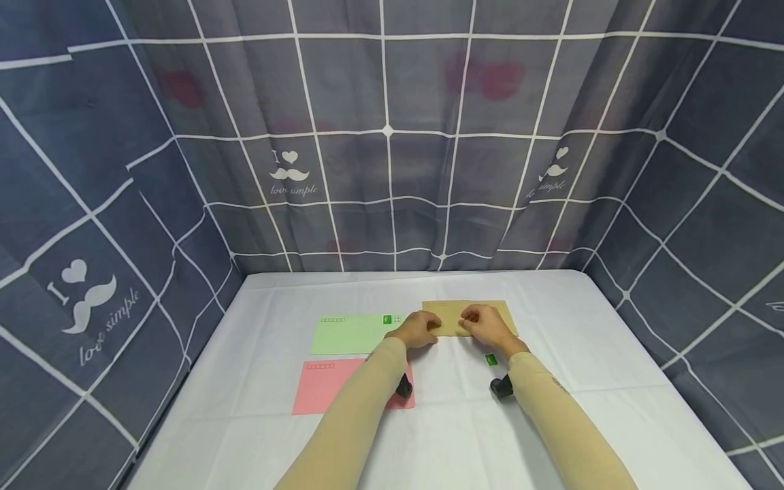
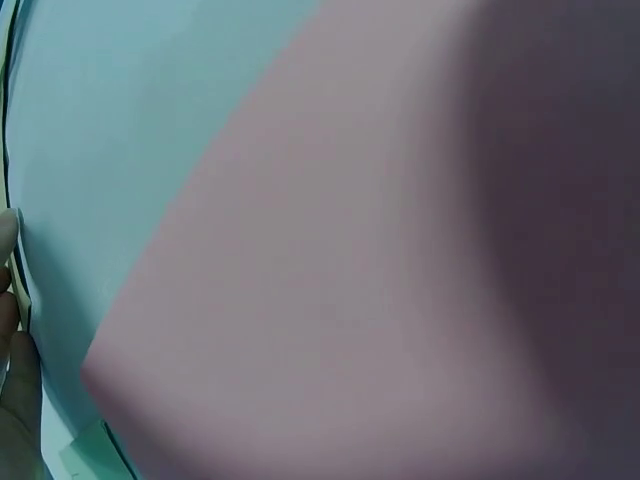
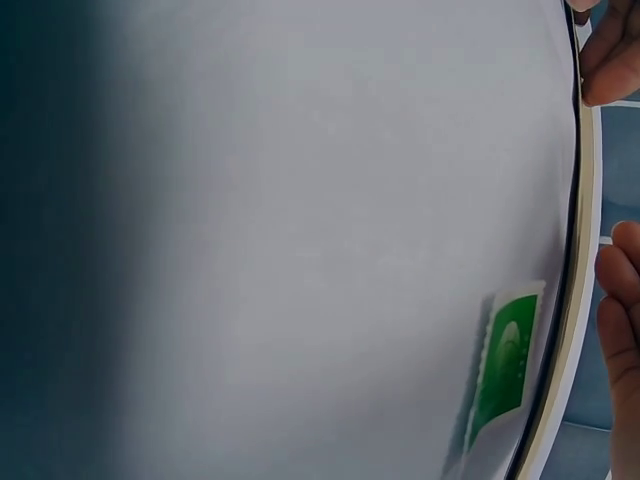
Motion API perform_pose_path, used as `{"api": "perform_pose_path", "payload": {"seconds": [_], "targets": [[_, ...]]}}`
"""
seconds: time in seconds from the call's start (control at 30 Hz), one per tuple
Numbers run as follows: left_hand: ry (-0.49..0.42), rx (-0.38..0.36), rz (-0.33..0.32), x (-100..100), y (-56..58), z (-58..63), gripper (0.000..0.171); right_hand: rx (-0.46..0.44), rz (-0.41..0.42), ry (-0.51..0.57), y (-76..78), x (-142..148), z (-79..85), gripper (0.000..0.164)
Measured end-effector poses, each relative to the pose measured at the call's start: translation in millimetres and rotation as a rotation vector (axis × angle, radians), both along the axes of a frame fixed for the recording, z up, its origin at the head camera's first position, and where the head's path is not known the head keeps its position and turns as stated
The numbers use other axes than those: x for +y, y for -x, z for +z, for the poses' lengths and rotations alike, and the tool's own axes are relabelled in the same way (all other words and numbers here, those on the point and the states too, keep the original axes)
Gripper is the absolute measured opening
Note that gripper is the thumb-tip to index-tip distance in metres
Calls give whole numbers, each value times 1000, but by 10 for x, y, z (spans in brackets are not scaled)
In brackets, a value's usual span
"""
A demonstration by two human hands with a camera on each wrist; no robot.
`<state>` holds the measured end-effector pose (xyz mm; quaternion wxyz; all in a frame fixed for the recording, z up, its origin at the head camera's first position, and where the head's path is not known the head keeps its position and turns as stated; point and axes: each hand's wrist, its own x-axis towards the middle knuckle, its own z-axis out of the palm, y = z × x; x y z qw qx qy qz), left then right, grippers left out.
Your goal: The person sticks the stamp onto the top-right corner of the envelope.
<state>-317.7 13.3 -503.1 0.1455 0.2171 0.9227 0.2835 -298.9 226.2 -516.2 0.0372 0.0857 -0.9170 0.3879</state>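
Note:
A brown envelope (image 1: 447, 312) lies flat at the back of the white table. At its left end my left hand (image 1: 416, 329) grips the edge between thumb and fingers; those fingers (image 3: 610, 65) also show in the right wrist view. My right hand (image 1: 488, 324) is over the envelope's right half, thumb and fingertips drawn together. Whether anything small sits between them is hidden. A loose green stamp (image 1: 491, 359) rests on the cloth below the right wrist. Left of the hands are a light green envelope (image 1: 349, 337) bearing a green stamp (image 1: 387, 319), and a pink envelope (image 1: 324, 384).
White cloth covers the table (image 1: 245, 435). Dark grey checked curtains (image 1: 416, 170) enclose its back and both sides. My left forearm (image 1: 349, 415) crosses over the pink envelope and partly hides it. Black wrist cameras (image 1: 502, 387) hang under both wrists.

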Motion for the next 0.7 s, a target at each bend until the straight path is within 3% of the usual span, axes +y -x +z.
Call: {"api": "perform_pose_path", "payload": {"seconds": [0.7], "targets": [[-52,-35,-12,-129,-58,11,32,-34,23,-59,-104,179,-18,14]]}}
